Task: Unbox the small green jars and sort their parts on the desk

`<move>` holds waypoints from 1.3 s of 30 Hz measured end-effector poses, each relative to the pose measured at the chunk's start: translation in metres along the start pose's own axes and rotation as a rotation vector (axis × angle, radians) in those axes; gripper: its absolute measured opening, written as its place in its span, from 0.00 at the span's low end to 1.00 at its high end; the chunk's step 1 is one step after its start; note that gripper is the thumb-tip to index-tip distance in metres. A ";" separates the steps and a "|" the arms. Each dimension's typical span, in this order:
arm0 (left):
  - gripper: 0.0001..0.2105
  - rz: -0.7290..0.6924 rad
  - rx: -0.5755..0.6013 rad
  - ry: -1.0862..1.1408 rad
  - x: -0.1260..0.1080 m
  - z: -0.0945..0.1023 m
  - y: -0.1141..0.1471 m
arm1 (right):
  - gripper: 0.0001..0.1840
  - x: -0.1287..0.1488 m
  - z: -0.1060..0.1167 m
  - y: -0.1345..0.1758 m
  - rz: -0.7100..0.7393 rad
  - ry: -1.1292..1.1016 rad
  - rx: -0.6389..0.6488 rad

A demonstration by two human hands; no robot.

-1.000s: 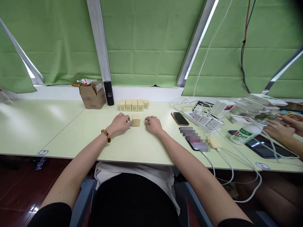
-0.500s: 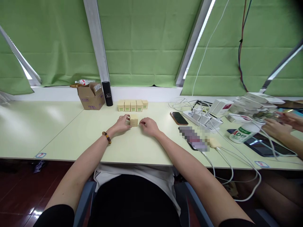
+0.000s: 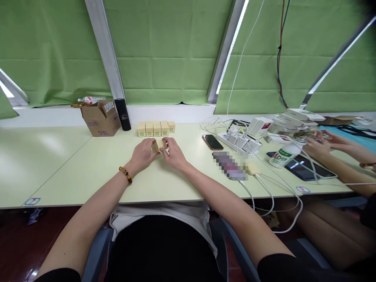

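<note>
A small tan cardboard box (image 3: 159,146) is held between my two hands over the table, turned at an angle with pale faces showing. My left hand (image 3: 143,154), with a beaded bracelet at its wrist, grips the box's left side between thumb and fingers. On the other side, my right hand (image 3: 174,154) pinches it with thumb and forefinger. Fingers cover parts of the box, and I cannot tell whether its flaps are open. Just behind stands a row of similar small boxes (image 3: 153,129) with green labels.
A larger open carton (image 3: 102,121) and a black cylinder (image 3: 122,114) stand at the back left. To the right lie a phone (image 3: 213,142), a power strip (image 3: 239,143) with white cables, and a white bottle (image 3: 284,154). A co-worker's hands (image 3: 319,145) are at the far right.
My right hand has come in from beside the small box and now grips it. The box has been turned, and both hands are closer together. The view has shifted rightward.
</note>
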State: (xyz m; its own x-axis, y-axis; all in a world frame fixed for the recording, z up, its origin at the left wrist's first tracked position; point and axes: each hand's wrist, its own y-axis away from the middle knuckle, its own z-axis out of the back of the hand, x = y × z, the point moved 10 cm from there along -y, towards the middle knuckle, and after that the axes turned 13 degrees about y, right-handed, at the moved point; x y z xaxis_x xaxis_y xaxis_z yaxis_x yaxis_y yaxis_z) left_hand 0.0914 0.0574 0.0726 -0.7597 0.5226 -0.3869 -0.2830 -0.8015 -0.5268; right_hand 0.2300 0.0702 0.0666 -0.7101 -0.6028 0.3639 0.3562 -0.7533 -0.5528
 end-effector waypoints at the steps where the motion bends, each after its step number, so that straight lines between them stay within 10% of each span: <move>1: 0.23 -0.036 -0.022 -0.016 -0.003 0.002 0.001 | 0.24 0.002 0.002 0.000 0.008 -0.001 -0.011; 11: 0.19 -0.414 -0.302 -0.173 -0.038 0.019 0.013 | 0.30 0.016 0.021 0.005 0.174 -0.032 -0.221; 39: 0.11 -0.459 -0.234 -0.350 -0.061 0.014 0.015 | 0.37 0.024 0.020 0.007 0.163 0.083 -0.158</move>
State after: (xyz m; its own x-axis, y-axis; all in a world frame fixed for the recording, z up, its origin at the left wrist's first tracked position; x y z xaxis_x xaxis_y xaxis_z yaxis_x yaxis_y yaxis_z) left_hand 0.1254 0.0091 0.0986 -0.7491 0.6406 0.1688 -0.5206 -0.4117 -0.7480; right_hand 0.2276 0.0450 0.0860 -0.7009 -0.6845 0.2004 0.3755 -0.5930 -0.7123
